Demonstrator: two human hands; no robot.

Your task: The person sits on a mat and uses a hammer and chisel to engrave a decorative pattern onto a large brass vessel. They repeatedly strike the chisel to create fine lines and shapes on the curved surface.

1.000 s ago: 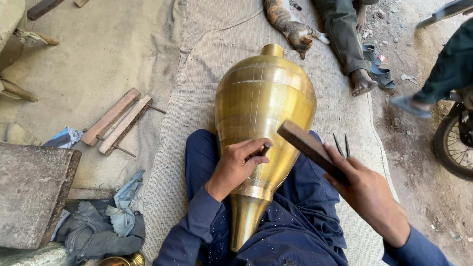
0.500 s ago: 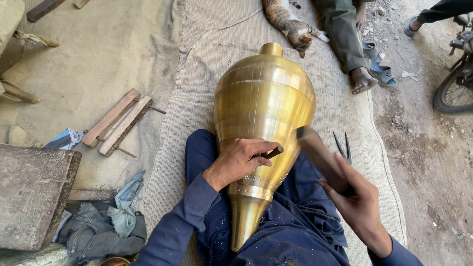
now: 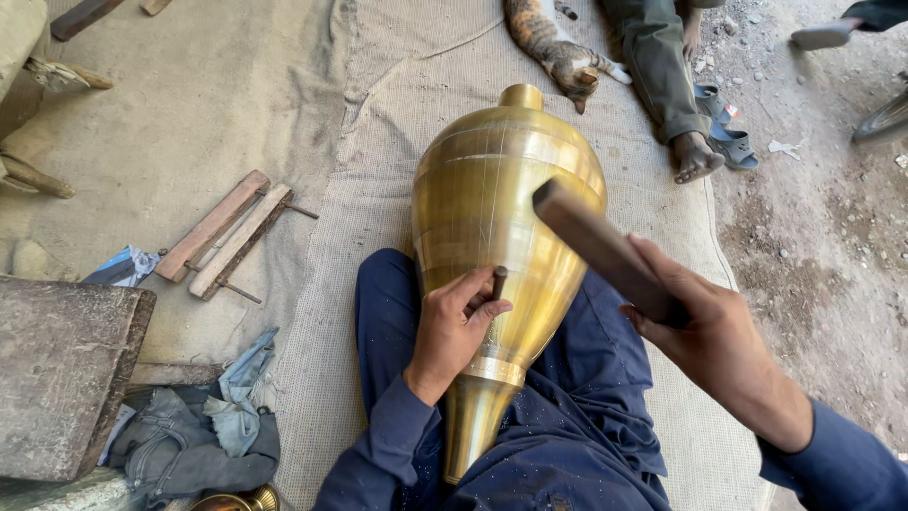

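Note:
A large brass vessel, shaped like a fat bulb with a narrow neck, lies across my lap on the blue trousers. My left hand rests on its lower flank and pinches a short dark metal punch against the brass. My right hand grips a dark wooden stick, raised above the vessel's right side, its far end over the brass.
Woven matting covers the ground. Two wooden slats with nails lie left. A wooden block and crumpled cloth sit lower left. A cat and another person's leg and foot are beyond the vessel.
My right hand swung the wooden stick down beside the vessel, then raised it again over the brass. My left hand kept the punch on the surface. The view shifted slightly.

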